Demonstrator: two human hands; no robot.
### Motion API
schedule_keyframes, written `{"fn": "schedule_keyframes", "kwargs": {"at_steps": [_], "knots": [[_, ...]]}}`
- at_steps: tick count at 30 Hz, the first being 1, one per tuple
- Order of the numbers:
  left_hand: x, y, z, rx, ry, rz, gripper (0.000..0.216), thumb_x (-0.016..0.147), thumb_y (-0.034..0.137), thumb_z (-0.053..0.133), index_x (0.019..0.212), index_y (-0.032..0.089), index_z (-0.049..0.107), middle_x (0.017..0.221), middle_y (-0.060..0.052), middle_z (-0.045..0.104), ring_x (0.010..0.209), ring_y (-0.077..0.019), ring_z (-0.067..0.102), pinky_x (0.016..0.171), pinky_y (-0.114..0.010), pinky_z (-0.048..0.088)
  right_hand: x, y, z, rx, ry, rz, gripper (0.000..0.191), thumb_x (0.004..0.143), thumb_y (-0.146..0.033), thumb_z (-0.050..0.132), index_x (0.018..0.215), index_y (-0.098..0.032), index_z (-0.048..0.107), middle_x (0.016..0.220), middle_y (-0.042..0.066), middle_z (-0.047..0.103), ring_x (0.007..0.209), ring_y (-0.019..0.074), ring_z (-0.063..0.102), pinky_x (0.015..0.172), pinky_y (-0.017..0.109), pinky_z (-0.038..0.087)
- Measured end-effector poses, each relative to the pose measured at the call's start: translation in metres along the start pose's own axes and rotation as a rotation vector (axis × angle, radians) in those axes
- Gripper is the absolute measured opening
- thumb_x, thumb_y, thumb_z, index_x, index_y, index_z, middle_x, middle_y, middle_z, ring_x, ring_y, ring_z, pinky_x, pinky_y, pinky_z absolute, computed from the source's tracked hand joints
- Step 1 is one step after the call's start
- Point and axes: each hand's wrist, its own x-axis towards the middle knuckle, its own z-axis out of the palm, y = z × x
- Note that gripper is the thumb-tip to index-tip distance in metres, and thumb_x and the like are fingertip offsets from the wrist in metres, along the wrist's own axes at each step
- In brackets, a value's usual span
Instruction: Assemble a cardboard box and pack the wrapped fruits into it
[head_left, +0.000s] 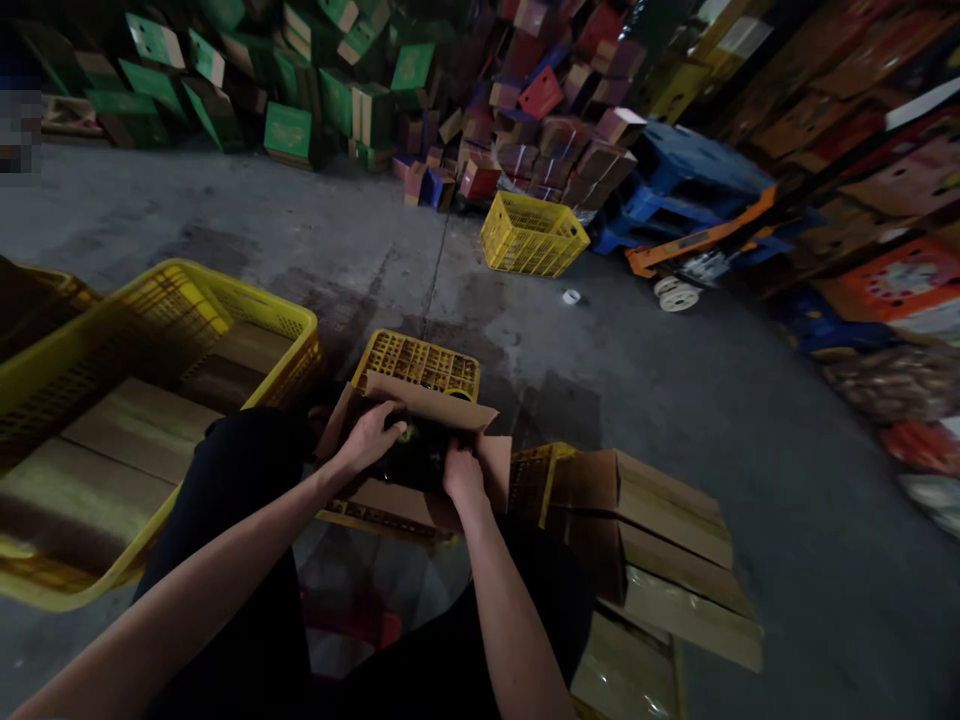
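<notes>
Between my knees an open cardboard box [431, 402] rests on a yellow plastic crate [420, 360], its flaps spread outward. Dark, shiny plastic that looks like a black liner [416, 462] fills the box's inside. My left hand [373, 437] is at the box's left side, fingers curled onto the black plastic. A small yellowish-green spot shows by its fingertips, too dim to identify. At the right side, my right hand [463, 475] reaches down into the box, its fingertips hidden.
On my left stands a large yellow crate [277, 315] with flat cardboard inside. Flattened cartons [667, 510] are stacked at my right. Ahead are another yellow crate [534, 235], a tape roll [571, 297], blue pallets [675, 170], an orange pallet jack [705, 240] and piled green boxes [289, 132].
</notes>
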Motion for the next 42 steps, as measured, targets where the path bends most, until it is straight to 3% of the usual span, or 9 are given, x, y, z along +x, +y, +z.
{"fn": "schedule_keyframes", "kwargs": {"at_steps": [4, 9, 13, 16, 22, 27, 34, 38, 42], "knots": [[0.003, 0.003, -0.002, 0.063, 0.008, 0.027, 0.027, 0.081, 0.025, 0.068, 0.108, 0.021, 0.072, 0.116, -0.009, 0.072, 0.116, -0.0305, 0.062, 0.110, -0.043, 0.041, 0.000, 0.001, -0.002, 0.011, 0.016, 0.005, 0.039, 0.093, 0.002, 0.036, 0.119, -0.008, 0.064, 0.113, 0.025, 0.069, 0.102, 0.0301, 0.072, 0.081, 0.035, 0.053], [0.003, 0.014, -0.002, -0.081, -0.049, 0.029, 0.033, 0.086, 0.031, 0.065, 0.115, 0.017, 0.070, 0.121, -0.012, 0.071, 0.111, -0.0290, 0.066, 0.103, -0.042, 0.049, -0.005, 0.009, -0.013, 0.082, 0.138, -0.024, 0.032, 0.090, -0.002, 0.045, 0.109, -0.012, 0.068, 0.112, 0.020, 0.071, 0.105, 0.0282, 0.070, 0.086, 0.033, 0.050], [-0.001, 0.024, -0.002, -0.181, -0.105, -0.009, 0.032, 0.084, 0.035, 0.069, 0.111, 0.017, 0.073, 0.116, -0.012, 0.073, 0.111, -0.0302, 0.066, 0.103, -0.042, 0.049, -0.013, 0.025, -0.027, 0.396, 0.341, -0.152, 0.021, 0.089, -0.014, 0.053, 0.096, -0.019, 0.072, 0.098, 0.010, 0.075, 0.096, 0.0245, 0.070, 0.088, 0.032, 0.049], [-0.004, 0.025, 0.001, -0.278, -0.196, -0.041, 0.040, 0.081, 0.035, 0.074, 0.116, 0.017, 0.072, 0.119, -0.012, 0.072, 0.117, -0.0315, 0.064, 0.106, -0.044, 0.047, -0.021, 0.036, -0.037, 0.748, 0.389, -0.220, 0.016, 0.087, -0.028, 0.059, 0.088, -0.023, 0.075, 0.084, 0.004, 0.075, 0.081, 0.0227, 0.069, 0.080, 0.032, 0.052], [-0.011, 0.021, 0.009, -0.369, -0.375, -0.039, 0.076, 0.074, 0.031, 0.084, 0.143, 0.023, 0.054, 0.146, -0.012, 0.056, 0.135, -0.0324, 0.051, 0.112, -0.046, 0.041, -0.033, 0.033, -0.048, 1.411, 0.244, -0.262, 0.018, 0.076, -0.038, 0.075, 0.085, -0.021, 0.076, 0.076, 0.002, 0.072, 0.072, 0.0191, 0.067, 0.074, 0.032, 0.054], [-0.015, 0.032, 0.012, -0.332, -0.571, -0.050, 0.062, 0.078, 0.036, 0.082, 0.134, 0.020, 0.062, 0.122, -0.010, 0.071, 0.110, -0.0269, 0.066, 0.098, -0.038, 0.050, -0.038, 0.025, -0.046, 1.658, 0.144, -0.313, 0.023, 0.074, -0.040, 0.080, 0.086, -0.020, 0.076, 0.084, 0.003, 0.073, 0.076, 0.0164, 0.067, 0.078, 0.032, 0.056], [-0.014, 0.033, 0.015, -0.405, -0.448, -0.107, 0.054, 0.074, 0.039, 0.085, 0.121, 0.016, 0.071, 0.114, -0.010, 0.074, 0.106, -0.0300, 0.067, 0.097, -0.041, 0.050, -0.032, 0.026, -0.045, 1.578, 0.222, -0.266, 0.036, 0.076, -0.045, 0.080, 0.104, -0.023, 0.075, 0.113, 0.007, 0.074, 0.104, 0.0234, 0.068, 0.089, 0.035, 0.056], [-0.013, 0.038, 0.013, -0.518, -0.354, -0.127, 0.059, 0.075, 0.043, 0.084, 0.124, 0.015, 0.068, 0.117, -0.011, 0.073, 0.109, -0.0307, 0.067, 0.099, -0.041, 0.050, -0.030, 0.021, -0.039, 1.545, 0.081, -0.218, 0.044, 0.075, -0.047, 0.080, 0.112, -0.024, 0.073, 0.118, 0.007, 0.074, 0.113, 0.0244, 0.067, 0.091, 0.034, 0.056], [-0.012, 0.037, 0.012, -0.619, -0.319, -0.159, 0.058, 0.076, 0.044, 0.083, 0.124, 0.016, 0.067, 0.120, -0.012, 0.072, 0.112, -0.0312, 0.067, 0.099, -0.042, 0.051, -0.030, 0.013, -0.032, 1.551, -0.030, -0.215, 0.045, 0.074, -0.045, 0.080, 0.112, -0.023, 0.072, 0.110, 0.005, 0.075, 0.101, 0.0235, 0.070, 0.082, 0.035, 0.060]]}}
